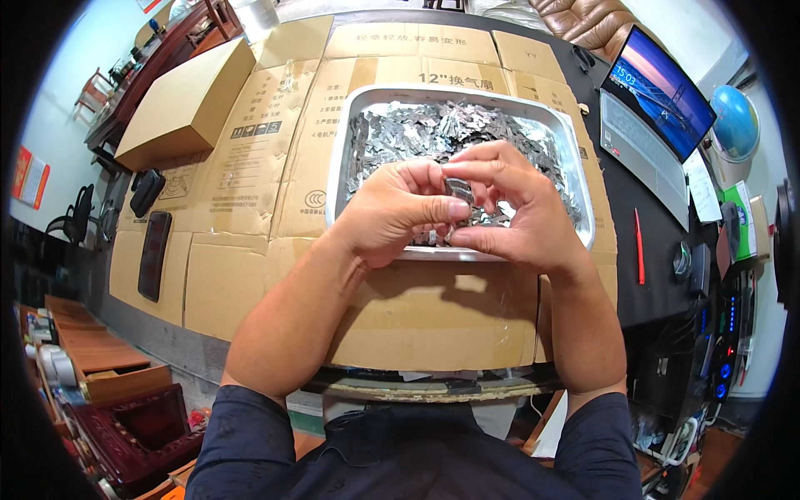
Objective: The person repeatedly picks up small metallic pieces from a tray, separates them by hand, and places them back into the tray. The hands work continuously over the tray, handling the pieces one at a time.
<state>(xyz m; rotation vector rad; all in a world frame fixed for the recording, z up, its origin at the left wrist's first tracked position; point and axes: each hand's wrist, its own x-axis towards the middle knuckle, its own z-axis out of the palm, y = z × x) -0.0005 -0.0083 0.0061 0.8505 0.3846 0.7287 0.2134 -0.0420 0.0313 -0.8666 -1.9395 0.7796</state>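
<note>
A white rectangular tray (337,179) lies on flattened cardboard, filled with a heap of small silvery metal pieces (417,133). Over its near half, my two hands meet. Between them is a small stack of thin metal pieces (459,191), gripped by the thumb and fingers of my left hand (398,207). My right hand (521,204) is curled around the stack's right side, its index finger on top and its thumb below, close to a small bit at the stack's lower end. Fingers hide part of the stack, so its exact shape cannot be made out.
On the flattened cardboard (242,192) are a closed brown box (183,108), a dark phone (154,256) and a black case (147,193). To the right, an open laptop (646,125), a red pen (639,246) and a roll of tape (682,260) rest on the black tabletop. A globe (735,123) stands beyond.
</note>
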